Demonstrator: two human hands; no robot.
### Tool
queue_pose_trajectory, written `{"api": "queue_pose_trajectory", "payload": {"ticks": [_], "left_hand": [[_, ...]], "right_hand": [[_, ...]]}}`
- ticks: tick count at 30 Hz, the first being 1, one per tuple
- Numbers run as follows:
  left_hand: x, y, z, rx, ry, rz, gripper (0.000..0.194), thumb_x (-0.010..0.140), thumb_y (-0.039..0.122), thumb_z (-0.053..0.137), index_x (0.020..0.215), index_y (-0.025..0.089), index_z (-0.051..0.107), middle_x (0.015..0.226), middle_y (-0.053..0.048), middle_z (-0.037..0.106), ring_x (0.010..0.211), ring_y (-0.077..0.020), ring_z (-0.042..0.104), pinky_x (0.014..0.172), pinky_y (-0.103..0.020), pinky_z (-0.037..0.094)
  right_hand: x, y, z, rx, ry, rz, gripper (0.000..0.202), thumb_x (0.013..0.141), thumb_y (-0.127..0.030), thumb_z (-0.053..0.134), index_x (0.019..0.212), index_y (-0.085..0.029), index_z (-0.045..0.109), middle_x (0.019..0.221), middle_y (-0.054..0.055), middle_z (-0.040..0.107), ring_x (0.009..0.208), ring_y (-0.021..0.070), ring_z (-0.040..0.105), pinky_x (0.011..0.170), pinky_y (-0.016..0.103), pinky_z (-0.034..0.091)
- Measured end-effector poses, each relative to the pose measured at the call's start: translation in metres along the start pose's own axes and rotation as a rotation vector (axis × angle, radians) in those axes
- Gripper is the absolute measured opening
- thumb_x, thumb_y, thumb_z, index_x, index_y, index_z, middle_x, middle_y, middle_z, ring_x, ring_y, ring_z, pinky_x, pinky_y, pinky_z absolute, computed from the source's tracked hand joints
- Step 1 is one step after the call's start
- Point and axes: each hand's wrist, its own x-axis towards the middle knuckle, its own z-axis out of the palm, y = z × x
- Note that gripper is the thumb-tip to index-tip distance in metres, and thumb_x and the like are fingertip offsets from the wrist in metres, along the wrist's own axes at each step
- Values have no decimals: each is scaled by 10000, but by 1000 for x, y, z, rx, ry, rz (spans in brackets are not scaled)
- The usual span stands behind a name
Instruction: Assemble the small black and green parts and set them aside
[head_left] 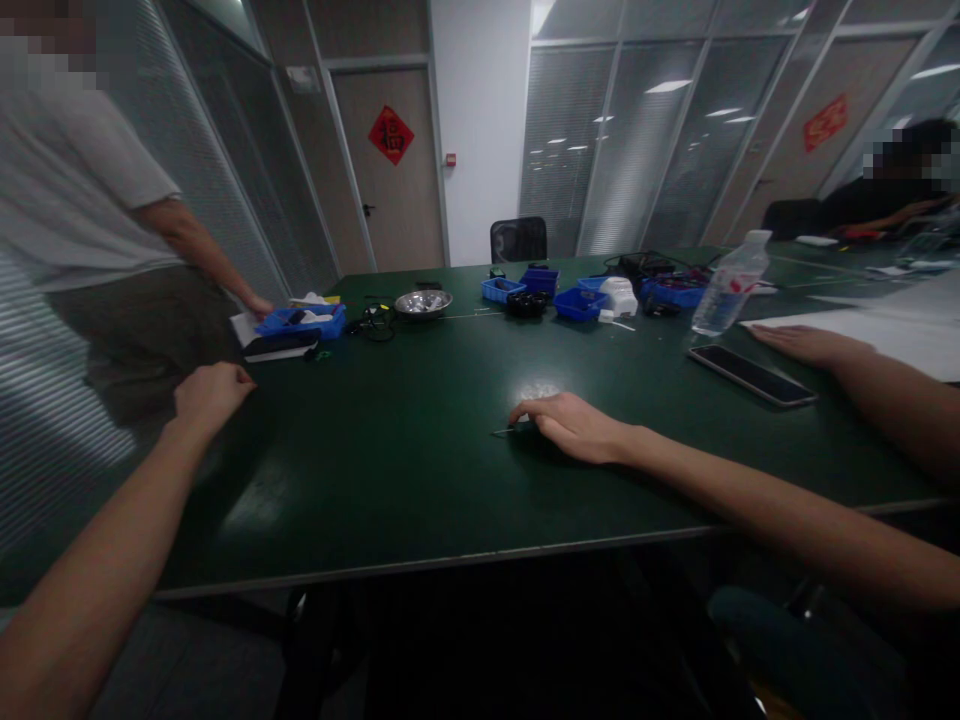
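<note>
The right hand (577, 428) lies low over the green table (375, 490), fingers bent down, their tips at a thin pale strip (502, 432). The strip is near the middle of the table, its free end pointing left; I cannot tell whether the fingers pinch it or only touch it. The left hand (212, 395) is over at the table's left side, fingers curled inward, and I cannot see whether anything is inside them.

Right of the right hand lies a dark phone (752, 375), with a clear bottle (727, 285) upright just behind it. Next to the phone, another person's hand (814, 345) rests flat by white paper (900, 335).

On the left, a standing person's hand (259, 306) reaches a blue tray (330, 326), full of small stuff. Between that tray and a metal bowl (424, 312) sits a black cable (373, 322); blue bins (577, 308) stand farther right along the back.
</note>
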Motion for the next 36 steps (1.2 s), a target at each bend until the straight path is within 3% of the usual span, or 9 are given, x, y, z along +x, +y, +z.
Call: {"api": "queue_pose_trajectory", "payload": {"ticks": [17,36], "left_hand": [[-7,4,-6,-30,-18,-10,364,998,441,589,1135,173,794,1188,-189,742,1088,-366,664,944,-459,548],[0,-2,2,-17,3,15,377,988,457,599,1102,161,803,1162,-199,741,1047,-361,655,930,-467,546]], "right_hand": [[1,1,1,-22,-6,-1,466,1031,-256,369,1300,-140,731,1115,135,769,953,267,684,899,413,503],[1,3,1,-28,-11,-5,469,1049,-269,361,1315,-132,723,1152,148,766,999,282,695,935,435,509]]}}
